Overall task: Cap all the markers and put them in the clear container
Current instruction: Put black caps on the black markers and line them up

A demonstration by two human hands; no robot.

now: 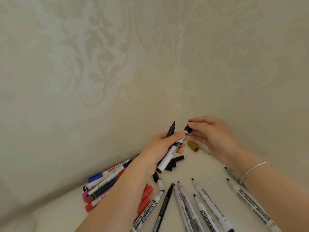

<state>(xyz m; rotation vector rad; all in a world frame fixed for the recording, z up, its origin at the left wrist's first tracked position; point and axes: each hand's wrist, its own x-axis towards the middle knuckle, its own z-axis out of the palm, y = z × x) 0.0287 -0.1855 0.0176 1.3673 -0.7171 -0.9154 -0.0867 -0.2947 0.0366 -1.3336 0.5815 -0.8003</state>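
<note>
— Looking at the biggest thing first: what is the desk (205,166) carrying?

— It is carrying markers spread across its pale top, against a patterned wall (117,56). A heap of capped markers (103,186), red, blue and pink, is lying under the left forearm. A fan of uncapped markers (197,203) is pointing its tips away from the person near the bottom edge. Loose black caps (173,162) are lying just behind the left hand, and a gold cap (192,145) is sitting near the wall. The clear container is not showing anywhere.

— What are the hands doing?

— The left hand (160,148) is curling its fingers round two markers at once: a white marker (170,153) and a black marker (170,129) with its tip bare and pointing up. The right hand (210,136) is pinching a black cap (188,128) between thumb and fingertips, right at the top end of the white marker. I cannot tell whether the cap is seated.

— How will these handle?

— They are looking light, stiff and smooth, so probably a bit slippery. Gripping the barrel near the tip end is likely steadying it best for the push. The cap is small, so a firm fingertip pinch is seeming right, pressing straight along the barrel. Wet tips could be marking skin, so I would be keeping fingers off them.
</note>
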